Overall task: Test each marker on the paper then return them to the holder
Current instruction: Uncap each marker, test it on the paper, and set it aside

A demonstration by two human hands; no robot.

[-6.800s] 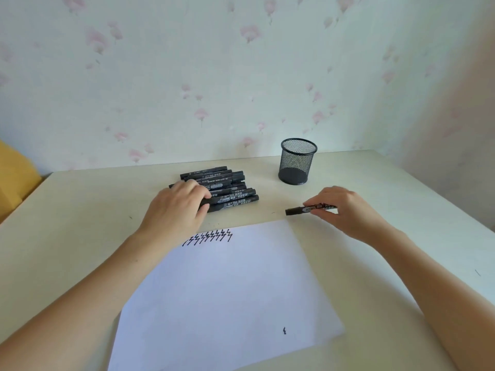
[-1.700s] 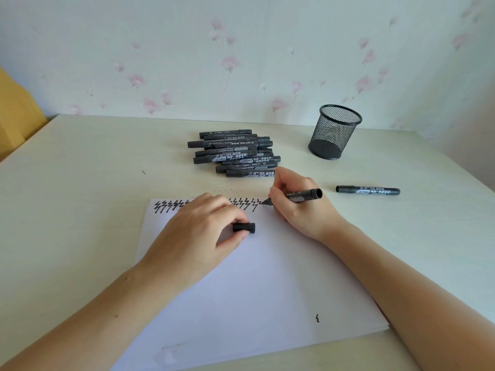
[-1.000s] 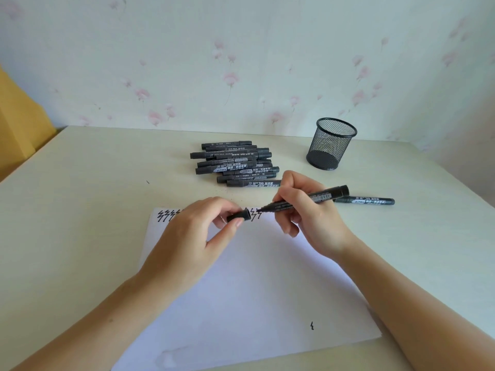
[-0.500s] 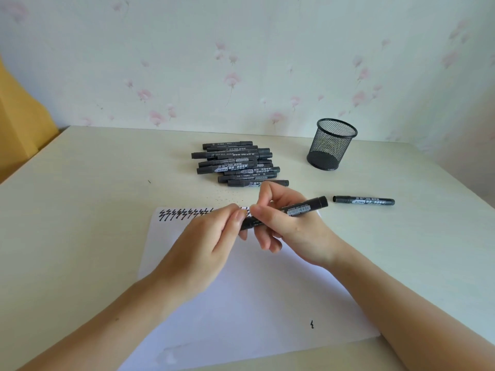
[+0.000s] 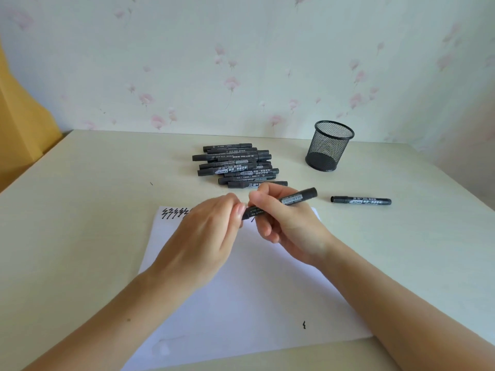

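Note:
My right hand (image 5: 289, 226) holds a black marker (image 5: 297, 198) by its barrel, tilted, above the top edge of the white paper (image 5: 241, 290). My left hand (image 5: 209, 236) pinches the marker's cap end, thumb and fingers closed on it; the cap itself is mostly hidden by my fingers. A row of black zigzag marks (image 5: 174, 213) runs along the paper's top edge, partly covered by my hands. A pile of several black markers (image 5: 235, 166) lies behind my hands. The black mesh holder (image 5: 328, 145) stands at the back right.
One capped black marker (image 5: 361, 200) lies alone on the cream table (image 5: 80, 210), right of my hands and in front of the holder. A small black mark (image 5: 304, 324) sits low on the paper. A yellow object (image 5: 21, 124) borders the table's left.
My right hand lifted the marker off the paper after drawing a mark. My left hand brought the cap to the tip, and both hands now meet on the marker.

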